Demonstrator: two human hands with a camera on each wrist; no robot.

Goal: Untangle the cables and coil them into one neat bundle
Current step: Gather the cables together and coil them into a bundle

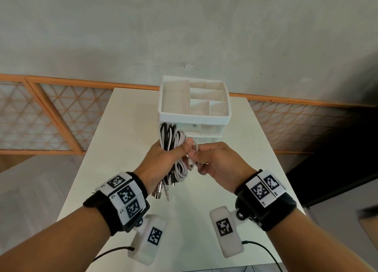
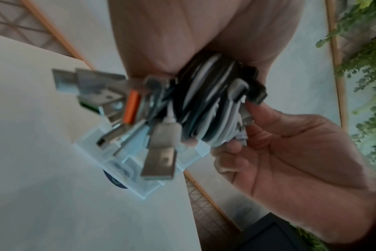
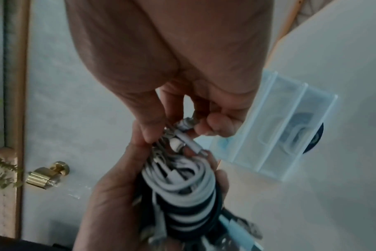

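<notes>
A coiled bundle of black and white cables [image 1: 171, 134] is held upright above the white table [image 1: 126, 132]. My left hand [image 1: 163, 159] grips the bundle round its middle, thumb across the front. Several USB plugs [image 1: 161, 192] hang loose below that fist, blurred in the left wrist view [image 2: 159, 159]. My right hand [image 1: 214, 159] pinches a white cable end [image 1: 191, 165] at the bundle's right side. In the right wrist view its fingertips [image 3: 152, 135] close on small silver-white plugs [image 3: 182, 132] at the top of the coil [image 3: 182, 185].
A white desk organizer [image 1: 163, 100] with several open compartments and clear drawers stands just behind the hands. An orange-framed lattice panel [image 1: 51, 116] runs along the grey wall. A brass door handle [image 3: 47, 175] shows in the right wrist view. Black camera leads [image 1: 110, 252] trail near the table's front edge.
</notes>
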